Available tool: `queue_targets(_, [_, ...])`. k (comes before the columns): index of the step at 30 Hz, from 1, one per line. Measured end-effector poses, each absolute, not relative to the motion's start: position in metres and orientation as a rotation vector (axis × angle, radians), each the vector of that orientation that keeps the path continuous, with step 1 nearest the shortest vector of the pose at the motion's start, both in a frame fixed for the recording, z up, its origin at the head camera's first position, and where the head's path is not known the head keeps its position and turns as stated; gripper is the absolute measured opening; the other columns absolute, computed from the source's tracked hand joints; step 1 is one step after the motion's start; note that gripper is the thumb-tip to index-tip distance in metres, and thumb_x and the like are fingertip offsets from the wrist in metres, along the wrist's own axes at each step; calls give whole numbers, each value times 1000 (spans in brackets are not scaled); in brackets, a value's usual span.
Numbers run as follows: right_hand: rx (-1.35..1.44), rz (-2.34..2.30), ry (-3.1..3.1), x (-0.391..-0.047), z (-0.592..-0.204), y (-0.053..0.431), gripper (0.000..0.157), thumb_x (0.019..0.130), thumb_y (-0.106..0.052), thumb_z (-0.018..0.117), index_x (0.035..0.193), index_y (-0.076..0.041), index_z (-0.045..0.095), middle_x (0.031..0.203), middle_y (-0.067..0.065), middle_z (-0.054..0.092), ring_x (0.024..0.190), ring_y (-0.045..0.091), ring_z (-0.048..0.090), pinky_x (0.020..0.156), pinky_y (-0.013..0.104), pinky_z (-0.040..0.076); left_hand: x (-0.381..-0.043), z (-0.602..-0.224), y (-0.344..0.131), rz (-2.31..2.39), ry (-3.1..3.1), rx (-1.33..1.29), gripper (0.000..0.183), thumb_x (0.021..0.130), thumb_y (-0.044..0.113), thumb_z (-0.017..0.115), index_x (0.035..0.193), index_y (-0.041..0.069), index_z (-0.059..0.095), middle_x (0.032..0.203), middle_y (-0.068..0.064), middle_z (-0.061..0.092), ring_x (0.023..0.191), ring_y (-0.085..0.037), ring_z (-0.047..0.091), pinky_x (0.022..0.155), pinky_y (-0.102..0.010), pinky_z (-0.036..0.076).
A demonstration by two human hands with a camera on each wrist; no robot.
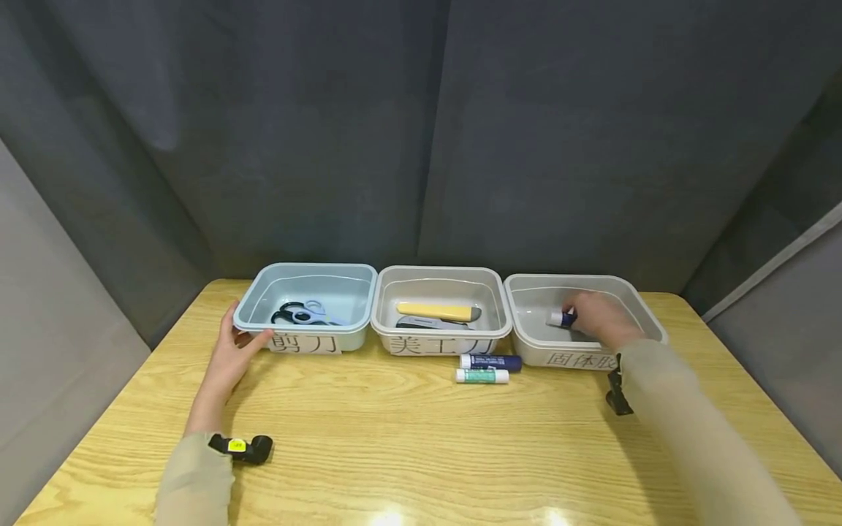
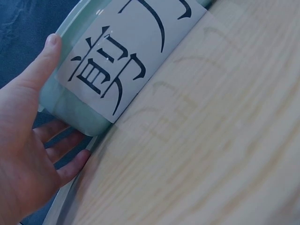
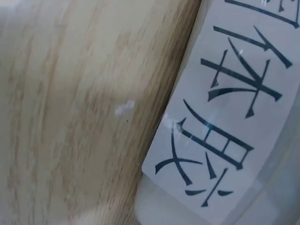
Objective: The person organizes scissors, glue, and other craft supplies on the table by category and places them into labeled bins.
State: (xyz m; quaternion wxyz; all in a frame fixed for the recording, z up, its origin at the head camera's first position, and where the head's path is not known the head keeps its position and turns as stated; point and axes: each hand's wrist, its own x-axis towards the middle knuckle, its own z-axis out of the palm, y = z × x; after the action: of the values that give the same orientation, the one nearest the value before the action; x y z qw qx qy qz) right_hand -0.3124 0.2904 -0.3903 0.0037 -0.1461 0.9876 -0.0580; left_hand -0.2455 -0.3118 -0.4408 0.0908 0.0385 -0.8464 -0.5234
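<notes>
My left hand [image 1: 230, 358] holds the left end of a light blue plastic bin [image 1: 358, 340], thumb on the front rim and the other fingers round its side. Scissors [image 1: 304, 315] with black and pale blue handles lie in that bin. At the right, my right hand [image 1: 601, 319] reaches inside a grey bin [image 1: 526, 356] and pinches a glue stick [image 1: 556, 319] with a white end and a dark blue end. The right wrist view shows this bin's label [image 3: 220, 108], but the hand is outside that view.
A middle grey bin [image 1: 506, 321] holds a yellow utility knife [image 1: 437, 312] and a grey utility knife [image 1: 430, 323]. In front of the bins, a blue glue stick [image 1: 503, 364] and a green-and-white glue stick [image 1: 482, 376] lie on the wooden table [image 1: 368, 438]. A dark curtain [image 1: 329, 146] hangs behind.
</notes>
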Motion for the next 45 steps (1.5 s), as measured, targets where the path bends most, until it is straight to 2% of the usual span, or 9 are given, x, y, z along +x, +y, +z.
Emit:
queue_targets(7, [-374,-180,3067,-316,-389,296,29,70,0,67,99,1,65,91,18,65,80,29,59,75,47,46,-245,-438,-309,-1562,-2504,100,93,85,37,62,147,23,-6,149,-19,14,130,-39,27,106,-52,23])
queue_targets(13, [-276,-163,3105,-316,-386,297,26,73,-2,65,99,-1,66,87,16,65,79,30,58,73,47,45,-245,-438,-308,-1564,-2491,87,92,85,36,61,147,20,-5,148,-21,17,128,-39,29,106,-52,24])
queue_targets(19, [-215,-272,3141,-313,-381,299,28,75,6,53,100,3,64,91,19,61,78,29,53,70,46,45,-246,-437,-307,-1561,-2492,74,92,86,35,61,147,19,-5,148,-21,17,128,-38,29,106,-52,24])
queue_targets(28, [-434,-232,3228,-292,-357,299,19,81,0,58,98,2,65,92,18,63,84,29,57,73,46,46,-247,-434,-309,-1551,-2488,83,92,86,36,61,147,20,-5,148,-21,17,128,-39,28,106,-51,24])
queue_targets(38, [-705,-290,3296,-262,-348,284,18,75,0,63,93,1,67,82,12,63,73,23,57,65,40,48,-243,-435,-310,-1553,-2500,105,92,85,37,61,147,22,-6,149,-20,15,129,-39,27,106,-53,23])
queue_targets(45, [-872,-377,3373,-237,-352,254,16,74,-3,68,90,-4,67,84,7,63,75,22,60,64,38,49,-242,-437,-309,-1566,-2508,110,92,86,37,60,147,21,-7,149,-19,14,129,-38,26,106,-52,23])
